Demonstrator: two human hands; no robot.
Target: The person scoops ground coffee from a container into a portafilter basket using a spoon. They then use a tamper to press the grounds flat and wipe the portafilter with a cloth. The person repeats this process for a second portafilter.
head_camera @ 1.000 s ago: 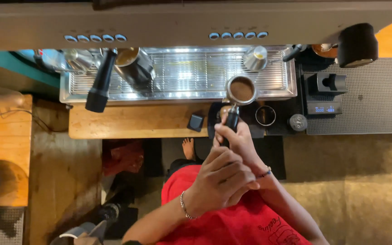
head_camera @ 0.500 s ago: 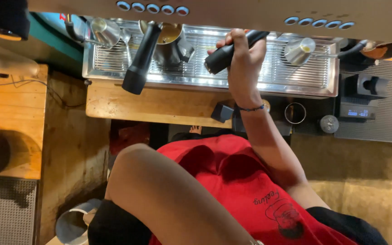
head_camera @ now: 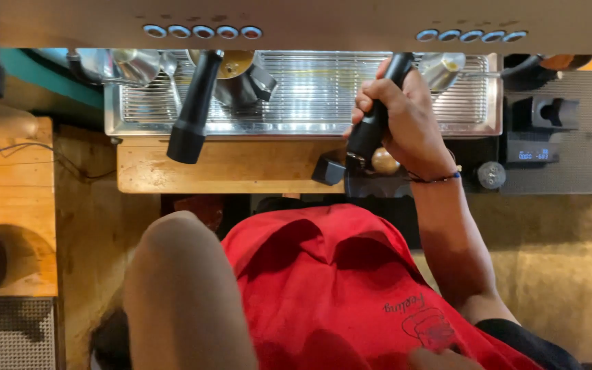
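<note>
The left arm [head_camera: 179,294] lies bent across the red shirt. Its hand is out of view, so I cannot tell what it does. The right hand [head_camera: 412,116] reaches forward, fingers wrapped tight round the black handle [head_camera: 373,127] of a portafilter, thumb along its side. The handle slopes up and away under the machine's front; its basket end is hidden there, so it is probably seated at, or entering, the brew head, though the view does not settle this. The work in hand looks like fitting the portafilter to the machine. Seating it would call for a firm sideways swing of the handle, wrist level.

Just under the right hand sit a round brown tamper [head_camera: 385,161] and a small black block [head_camera: 328,170], both close to the handle's butt, which they could foul if it drops. To the left of the hand runs a wooden shelf [head_camera: 227,168]. Beyond it lies the steel drip grate [head_camera: 310,89]. Well left, a second black handle [head_camera: 193,109] juts out, with steel jugs [head_camera: 135,65] behind it. Right of the hand stands another jug [head_camera: 443,68], near the knuckles. Farthest off are the button rows [head_camera: 200,31].
</note>
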